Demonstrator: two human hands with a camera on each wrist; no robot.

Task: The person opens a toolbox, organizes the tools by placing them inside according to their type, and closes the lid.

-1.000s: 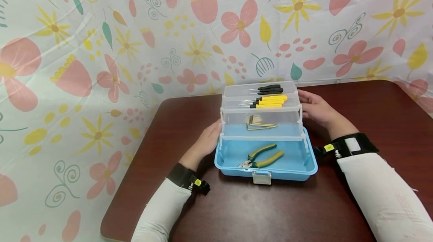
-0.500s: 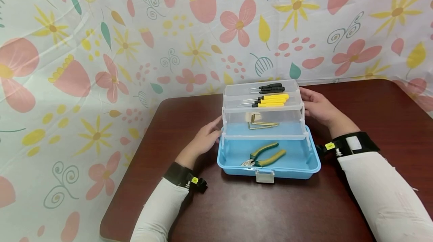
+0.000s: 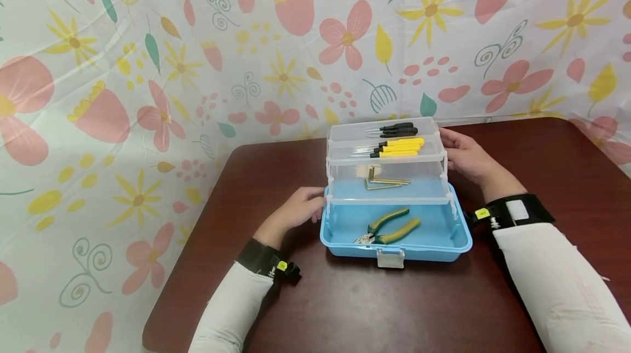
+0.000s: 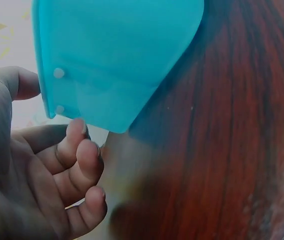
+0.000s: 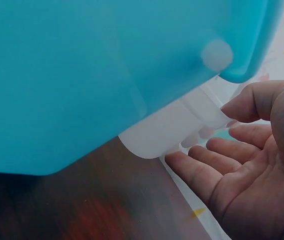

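An opened blue toolbox (image 3: pixel 352 251) stands on the table with its clear trays (image 3: pixel 389 199) raised. Green-and-yellow pliers (image 3: pixel 391 229) lie in its base. Gold hex keys (image 3: pixel 386 181), yellow-handled screwdrivers (image 3: pixel 400 148) and black-handled screwdrivers (image 3: pixel 401 130) sit higher up. My left hand (image 3: pixel 298 209) is at the box's left side; the left wrist view shows its thumb (image 4: pixel 29 84) at the rim and the other fingers loosely bent. My right hand (image 3: pixel 468 158) touches the right side of the clear upper part (image 5: pixel 162 127) with fairly straight fingers; some fingertips are hidden behind it in the head view.
The dark red wooden table (image 3: pixel 345 309) extends around the box. A flower-patterned cloth (image 3: pixel 197 95) hangs right behind the table and along its left side. A pale latch (image 3: pixel 390 258) hangs at the box front.
My left hand has slid down and toward me along the box's left side. The right hand keeps its place on the box, which appears slightly farther right in the head view.
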